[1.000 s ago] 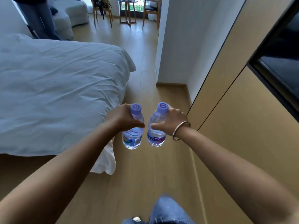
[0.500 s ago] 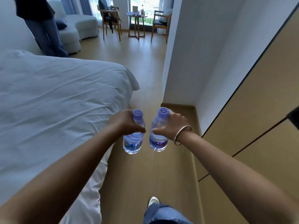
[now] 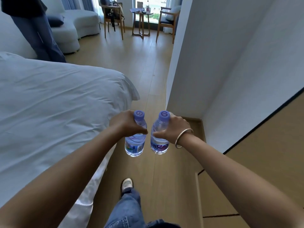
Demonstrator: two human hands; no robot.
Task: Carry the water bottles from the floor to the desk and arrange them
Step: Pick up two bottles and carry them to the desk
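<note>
I hold two clear water bottles with purple caps upright, side by side, above the wooden floor. My left hand (image 3: 125, 125) grips the left bottle (image 3: 135, 143) around its upper body. My right hand (image 3: 172, 127), with a metal bangle at the wrist, grips the right bottle (image 3: 159, 142) the same way. The two bottles are a small gap apart and do not touch. No desk is in view.
A bed with white sheets (image 3: 57, 104) fills the left. A white wall corner (image 3: 169, 89) and wooden cabinet panels (image 3: 263, 153) bound a narrow aisle on the right. Ahead stand two chairs, a small round table (image 3: 141, 22), a sofa and a standing person (image 3: 37, 30). My foot (image 3: 127, 185) is below.
I have walked forward along the aisle; the bed corner and wall corner are closer and more of the far room shows. Both bottles stay held in the same way.
</note>
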